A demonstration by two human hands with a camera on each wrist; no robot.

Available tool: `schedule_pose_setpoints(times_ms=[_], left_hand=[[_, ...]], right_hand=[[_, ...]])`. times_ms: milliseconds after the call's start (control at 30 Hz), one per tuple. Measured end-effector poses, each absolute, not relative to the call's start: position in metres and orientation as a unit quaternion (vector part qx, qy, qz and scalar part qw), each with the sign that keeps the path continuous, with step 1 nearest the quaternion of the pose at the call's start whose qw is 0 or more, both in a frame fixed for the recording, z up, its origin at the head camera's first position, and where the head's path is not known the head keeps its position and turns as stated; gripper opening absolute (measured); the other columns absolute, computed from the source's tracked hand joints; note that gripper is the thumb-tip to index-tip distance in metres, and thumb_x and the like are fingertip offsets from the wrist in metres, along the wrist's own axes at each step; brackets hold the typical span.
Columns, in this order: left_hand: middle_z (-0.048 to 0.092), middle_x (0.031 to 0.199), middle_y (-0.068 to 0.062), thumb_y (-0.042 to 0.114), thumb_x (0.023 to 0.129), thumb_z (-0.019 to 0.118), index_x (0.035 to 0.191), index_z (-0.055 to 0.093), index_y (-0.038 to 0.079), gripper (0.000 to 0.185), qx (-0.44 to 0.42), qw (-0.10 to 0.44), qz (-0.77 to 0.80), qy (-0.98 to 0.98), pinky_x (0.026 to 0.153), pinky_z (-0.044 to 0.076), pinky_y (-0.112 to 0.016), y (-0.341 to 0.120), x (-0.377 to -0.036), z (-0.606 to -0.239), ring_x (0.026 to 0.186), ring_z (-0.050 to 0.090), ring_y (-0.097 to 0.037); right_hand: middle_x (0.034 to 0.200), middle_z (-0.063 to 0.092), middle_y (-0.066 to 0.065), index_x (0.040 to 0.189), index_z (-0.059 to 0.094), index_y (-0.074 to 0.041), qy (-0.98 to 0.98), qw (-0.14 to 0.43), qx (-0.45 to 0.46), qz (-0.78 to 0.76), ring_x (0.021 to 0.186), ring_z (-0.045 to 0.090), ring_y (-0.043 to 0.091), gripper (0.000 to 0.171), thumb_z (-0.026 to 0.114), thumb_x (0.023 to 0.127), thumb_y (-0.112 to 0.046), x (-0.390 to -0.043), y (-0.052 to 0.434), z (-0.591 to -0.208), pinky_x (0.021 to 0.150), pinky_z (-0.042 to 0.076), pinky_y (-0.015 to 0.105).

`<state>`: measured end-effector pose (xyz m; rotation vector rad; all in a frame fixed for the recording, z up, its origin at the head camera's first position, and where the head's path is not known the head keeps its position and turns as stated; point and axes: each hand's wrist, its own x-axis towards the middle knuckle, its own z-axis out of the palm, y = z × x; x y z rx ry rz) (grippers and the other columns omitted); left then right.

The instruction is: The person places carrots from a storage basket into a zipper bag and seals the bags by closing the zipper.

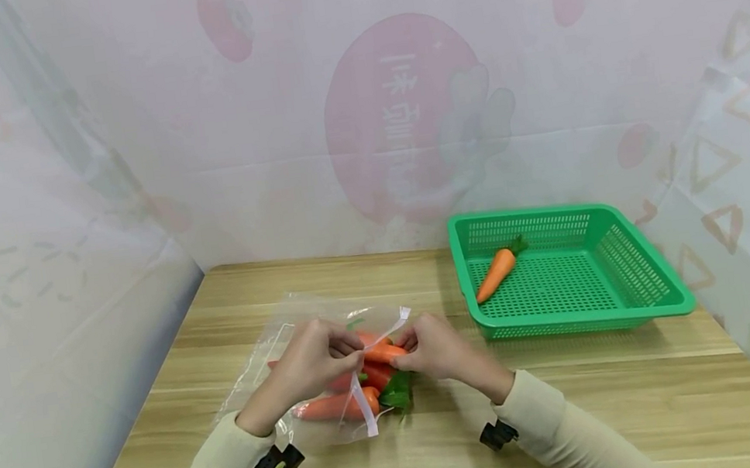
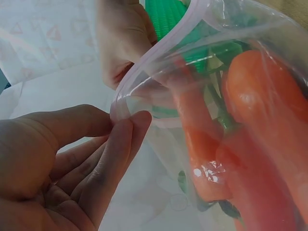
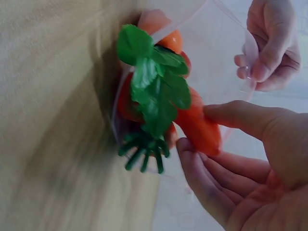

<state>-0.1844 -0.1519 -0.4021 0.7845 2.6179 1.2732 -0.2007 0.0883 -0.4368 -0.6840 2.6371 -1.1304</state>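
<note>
A clear zip bag (image 1: 366, 407) lies on the table with its mouth toward the right, and orange carrots (image 1: 329, 408) and red peppers (image 2: 255, 178) are inside it. My left hand (image 1: 309, 361) pinches the upper edge of that mouth between thumb and fingers, lifting it. At the opening, my right hand (image 1: 436, 347) grips a carrot (image 3: 199, 127) between thumb and fingers, its other end inside the bag. Green leaves (image 3: 161, 96) stick out of the mouth below the raised edge. How far the held carrot reaches in is partly hidden.
A green perforated basket (image 1: 582, 321) stands at the back right of the wooden table (image 1: 444, 452), with one leafy carrot (image 1: 496, 274) in its left part. Printed cloth walls (image 1: 268, 161) rise behind and at both sides. Black wrist mounts (image 1: 278, 461) are on the sleeves.
</note>
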Motion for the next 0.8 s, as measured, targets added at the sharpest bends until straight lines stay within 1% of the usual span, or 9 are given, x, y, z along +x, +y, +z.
schedule_pose_setpoints(times_ms=[67,133,200,267,367,500,600,700,800], left_hand=[[0.080,0.081,-0.004,0.001,0.091,0.075,0.093,0.080,-0.003,0.006,0.260,0.064,0.422,0.866,0.068,0.061,-0.018,-0.152,-0.184,-0.402,0.073,0.075,-0.007],[0.080,0.081,-0.004,0.001,0.091,0.075,0.092,0.080,-0.002,0.006,0.262,0.064,0.422,0.865,0.067,0.061,-0.018,-0.151,-0.185,-0.403,0.073,0.075,-0.007],[0.080,0.080,-0.004,0.001,0.091,0.075,0.092,0.080,-0.002,0.006,0.264,0.065,0.423,0.864,0.067,0.060,-0.018,-0.151,-0.185,-0.404,0.073,0.074,-0.006],[0.080,0.079,-0.004,0.000,0.091,0.075,0.091,0.079,-0.002,0.005,0.266,0.067,0.425,0.862,0.066,0.060,-0.018,-0.151,-0.185,-0.404,0.072,0.074,-0.006],[0.079,0.079,-0.003,0.000,0.092,0.075,0.091,0.079,-0.001,0.005,0.266,0.072,0.427,0.861,0.066,0.060,-0.018,-0.151,-0.185,-0.405,0.072,0.074,-0.006],[0.079,0.079,-0.003,0.000,0.092,0.074,0.091,0.079,-0.001,0.005,0.262,0.077,0.429,0.861,0.066,0.060,-0.018,-0.150,-0.185,-0.406,0.072,0.074,-0.007],[0.079,0.080,-0.004,0.000,0.092,0.074,0.092,0.079,-0.002,0.006,0.258,0.082,0.433,0.860,0.066,0.060,-0.018,-0.150,-0.184,-0.407,0.072,0.074,-0.008],[0.079,0.080,-0.004,0.000,0.092,0.074,0.092,0.079,-0.003,0.006,0.256,0.084,0.434,0.860,0.067,0.060,-0.018,-0.150,-0.184,-0.407,0.073,0.074,-0.008],[0.079,0.081,-0.004,0.000,0.092,0.074,0.092,0.079,-0.002,0.005,0.259,0.082,0.429,0.862,0.067,0.060,-0.018,-0.149,-0.184,-0.407,0.073,0.074,-0.008]], right_hand=[[0.076,0.076,-0.001,0.092,0.083,-0.008,0.885,0.099,-0.218,-0.400,0.055,0.051,0.001,0.004,0.081,0.089,-0.011,-0.201,0.086,-0.441,0.049,0.038,0.016],[0.083,0.080,0.001,0.097,0.084,-0.008,0.882,0.093,-0.203,-0.416,0.060,0.060,0.003,0.008,0.081,0.090,-0.012,-0.200,0.083,-0.445,0.051,0.045,0.017],[0.086,0.081,0.004,0.099,0.084,-0.007,0.883,0.079,-0.192,-0.420,0.066,0.068,0.005,0.012,0.083,0.090,-0.015,-0.200,0.081,-0.449,0.055,0.052,0.017],[0.087,0.082,0.006,0.099,0.084,-0.005,0.884,0.066,-0.188,-0.422,0.071,0.072,0.007,0.015,0.084,0.090,-0.017,-0.199,0.081,-0.452,0.058,0.056,0.018],[0.087,0.081,0.005,0.097,0.084,-0.007,0.889,0.045,-0.192,-0.413,0.073,0.075,0.010,0.016,0.086,0.089,-0.021,-0.198,0.082,-0.455,0.061,0.058,0.018],[0.083,0.080,0.004,0.087,0.082,-0.010,0.897,0.022,-0.203,-0.392,0.075,0.075,0.014,0.017,0.089,0.087,-0.025,-0.195,0.088,-0.451,0.064,0.059,0.020],[0.086,0.080,0.009,0.089,0.081,-0.006,0.904,0.017,-0.196,-0.379,0.079,0.077,0.018,0.020,0.089,0.085,-0.023,-0.191,0.096,-0.442,0.068,0.062,0.024],[0.095,0.081,0.016,0.100,0.081,0.001,0.907,0.027,-0.182,-0.378,0.083,0.079,0.021,0.026,0.088,0.085,-0.018,-0.188,0.105,-0.431,0.071,0.065,0.028],[0.097,0.081,0.016,0.105,0.080,0.002,0.912,0.027,-0.177,-0.368,0.086,0.079,0.020,0.029,0.087,0.087,-0.019,-0.187,0.116,-0.420,0.074,0.065,0.028]])
